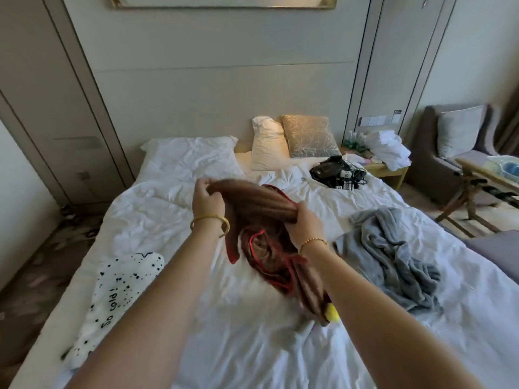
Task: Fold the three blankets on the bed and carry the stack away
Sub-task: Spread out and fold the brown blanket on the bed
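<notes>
Both my hands grip the brown blanket with red trim [264, 220] above the middle of the bed [252, 332]: my left hand [206, 199] pinches its upper edge with fingers closed, and my right hand [304, 221] is clenched around a bunched fold. The rest of the blanket hangs down blurred onto the white sheet, a yellow patch showing at its near end. A grey blanket [393, 254] lies crumpled to the right, apart from it. A white blanket with black spots [118, 299], printed "So cold!", lies at the near left edge of the bed. At the far end, two pillows [289, 141] lean on the headboard, with a black tangle of cables and devices [337, 172] to their right.
</notes>
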`<move>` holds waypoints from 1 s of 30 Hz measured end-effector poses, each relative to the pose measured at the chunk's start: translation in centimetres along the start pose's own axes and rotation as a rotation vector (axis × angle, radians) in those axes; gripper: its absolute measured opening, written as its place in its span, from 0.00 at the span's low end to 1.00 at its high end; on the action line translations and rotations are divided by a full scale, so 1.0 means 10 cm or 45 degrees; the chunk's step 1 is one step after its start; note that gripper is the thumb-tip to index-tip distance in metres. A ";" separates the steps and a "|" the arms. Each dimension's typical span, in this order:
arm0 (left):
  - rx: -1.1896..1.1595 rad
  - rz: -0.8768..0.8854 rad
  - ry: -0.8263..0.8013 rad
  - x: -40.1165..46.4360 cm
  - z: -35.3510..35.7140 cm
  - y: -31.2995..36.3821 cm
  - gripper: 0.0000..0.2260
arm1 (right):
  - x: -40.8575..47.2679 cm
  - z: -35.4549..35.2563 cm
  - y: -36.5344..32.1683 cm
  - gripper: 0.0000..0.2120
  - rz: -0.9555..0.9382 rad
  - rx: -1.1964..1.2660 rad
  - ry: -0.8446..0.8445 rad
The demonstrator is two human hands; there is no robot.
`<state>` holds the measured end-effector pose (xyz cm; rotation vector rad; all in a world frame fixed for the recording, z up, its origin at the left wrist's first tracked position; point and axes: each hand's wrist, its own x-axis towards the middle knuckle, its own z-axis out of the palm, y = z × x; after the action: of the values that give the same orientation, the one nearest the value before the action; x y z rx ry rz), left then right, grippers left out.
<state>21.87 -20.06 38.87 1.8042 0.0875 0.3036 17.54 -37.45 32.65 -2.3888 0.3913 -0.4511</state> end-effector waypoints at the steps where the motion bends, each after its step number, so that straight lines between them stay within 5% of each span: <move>1: -0.009 0.062 0.023 0.05 -0.14 0.19 0.10 | 0.05 -0.13 -0.24 0.05 -0.037 0.180 0.135; 3: 0.127 0.111 -0.076 0.14 -0.38 0.41 0.14 | 0.13 -0.29 -0.58 0.08 -0.133 0.428 0.378; 5: 0.201 0.008 -0.308 0.11 -0.55 0.44 0.16 | 0.14 -0.32 -0.75 0.21 -0.104 0.294 0.358; 8: 0.090 -0.111 -0.519 -0.04 -0.67 0.35 0.10 | -0.06 -0.17 -0.72 0.36 0.143 0.051 -0.001; 10: 0.152 0.016 -0.622 -0.10 -0.69 0.26 0.05 | -0.25 -0.02 -0.67 0.40 0.039 0.140 -0.093; 13: 0.709 0.262 -1.027 -0.23 -0.67 0.10 0.05 | -0.48 0.21 -0.69 0.35 -0.311 0.048 -0.338; 15: 0.900 0.247 -1.176 -0.30 -0.62 -0.07 0.08 | -0.64 0.36 -0.68 0.28 -0.299 0.088 -0.671; 20: 0.492 -0.016 -1.119 -0.24 -0.70 -0.44 0.08 | -0.87 0.53 -0.61 0.08 0.149 0.323 -0.704; 22: 0.230 -0.221 -0.917 -0.21 -0.72 -0.55 0.07 | -0.87 0.52 -0.67 0.07 0.246 0.411 -0.671; 23: 0.092 -0.339 -0.748 -0.20 -0.73 -0.59 0.07 | -0.87 0.53 -0.70 0.08 0.322 0.525 -0.677; 26: -0.347 -0.674 -0.368 -0.13 -0.73 -0.59 0.07 | -0.95 0.51 -0.81 0.33 0.312 0.631 -0.881; 28: -0.467 -0.740 -0.345 -0.10 -0.71 -0.52 0.12 | -1.04 0.53 -0.91 0.43 0.156 0.663 -0.965; 30: -0.560 -0.737 -0.410 -0.13 -0.66 -0.39 0.12 | -1.09 0.53 -1.03 0.43 0.132 0.969 -0.873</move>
<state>19.37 -13.10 36.37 1.2999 0.2848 -0.3575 11.62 -22.71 33.29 -1.6254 0.0083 0.2502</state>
